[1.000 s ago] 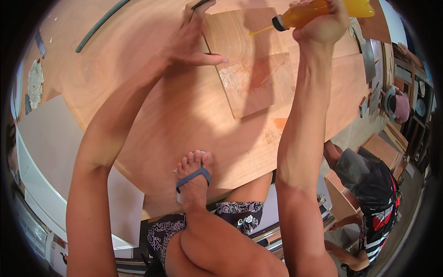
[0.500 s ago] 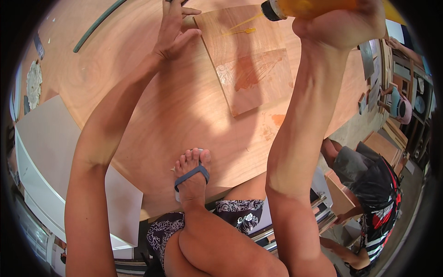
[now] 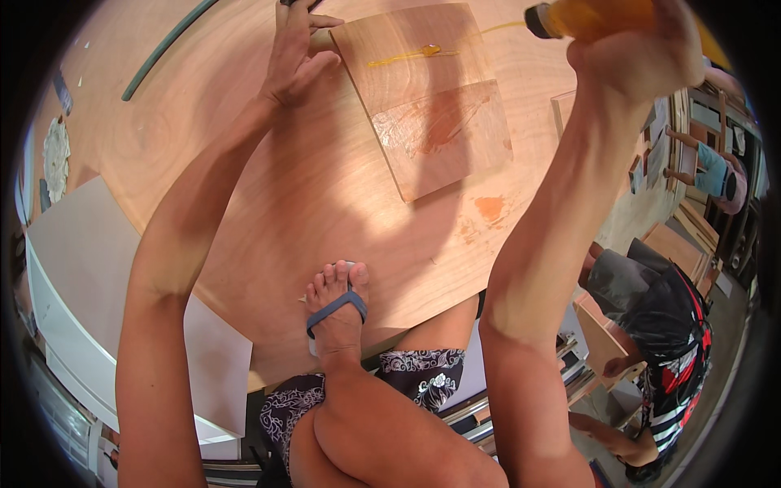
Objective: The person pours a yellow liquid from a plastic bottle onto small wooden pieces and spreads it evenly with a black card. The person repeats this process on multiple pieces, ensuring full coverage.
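Observation:
My right hand (image 3: 651, 53) grips a bottle of yellow-orange liquid (image 3: 598, 18), tipped sideways with its black cap pointing left. A thin yellow stream runs from the cap onto a square wooden board (image 3: 415, 37). There the liquid lies as a glossy bead (image 3: 429, 51). The nearer part of this board carries a wet, smeared patch (image 3: 443, 122). Left of the board, my left hand (image 3: 293, 61) has its thumb and one finger stretched toward the board's corner. A small dark object shows among its other fingers, cut off by the upper edge.
The board lies on a large plywood sheet (image 3: 244, 220), where my sandalled foot (image 3: 335, 313) rests. An orange stain (image 3: 490, 209) marks the sheet. A dark green tube (image 3: 167, 49) lies far left, a white panel (image 3: 73, 236) nearer. Other people (image 3: 671, 325) are at the right.
My right hand and the bottle have moved right, and the stream now reaches the board's right side. The yellow bead has become longer. My left hand has shifted slightly left in view.

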Demonstrator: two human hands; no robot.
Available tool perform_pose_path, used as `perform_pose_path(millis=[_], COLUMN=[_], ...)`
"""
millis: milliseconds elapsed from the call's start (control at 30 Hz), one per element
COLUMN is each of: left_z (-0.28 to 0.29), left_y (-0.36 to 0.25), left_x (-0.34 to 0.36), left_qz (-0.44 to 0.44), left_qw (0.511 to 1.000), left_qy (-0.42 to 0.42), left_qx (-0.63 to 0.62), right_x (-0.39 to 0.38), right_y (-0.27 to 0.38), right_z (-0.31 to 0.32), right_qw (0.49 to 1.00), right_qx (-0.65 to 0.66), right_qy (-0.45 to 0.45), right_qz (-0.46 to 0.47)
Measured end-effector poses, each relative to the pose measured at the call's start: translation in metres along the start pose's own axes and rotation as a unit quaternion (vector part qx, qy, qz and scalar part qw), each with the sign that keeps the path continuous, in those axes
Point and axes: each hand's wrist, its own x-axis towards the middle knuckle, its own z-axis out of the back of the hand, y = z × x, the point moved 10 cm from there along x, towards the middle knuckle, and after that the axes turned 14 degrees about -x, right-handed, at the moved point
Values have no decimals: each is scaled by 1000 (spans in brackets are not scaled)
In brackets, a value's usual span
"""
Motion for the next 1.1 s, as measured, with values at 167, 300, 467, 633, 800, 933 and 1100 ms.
perform_pose_path(millis=[167, 300, 467, 633, 800, 933, 1100], left_z=[-1, -2, -4, -1, 2, 1, 2], left_y=[-2, -8, 1, 7, 8, 5, 5], left_x=[-1, 3, 4, -1, -1, -1, -1], left_qz=[12, 5, -8, 11, 16, 23, 66], left_qw=[1000, 1000, 999, 999, 999, 999, 998], left_qy=[-11, -7, -18, -24, -29, -23, -9], left_qx=[-3, 4, -41, -37, -12, 4, -14], right_x=[-31, -77, -96, -115, -109, -96, -125], right_y=[6, 18, 14, 12, 7, 10, 11], right_z=[42, 64, 76, 47, 72, 90, 49], right_qw=[991, 977, 974, 968, 968, 968, 958], right_qx=[36, -27, -53, 27, -69, -115, 7], right_qy=[-24, -90, -78, -54, -75, -75, -98], right_qz=[-124, -191, -206, -242, -229, -208, -271])
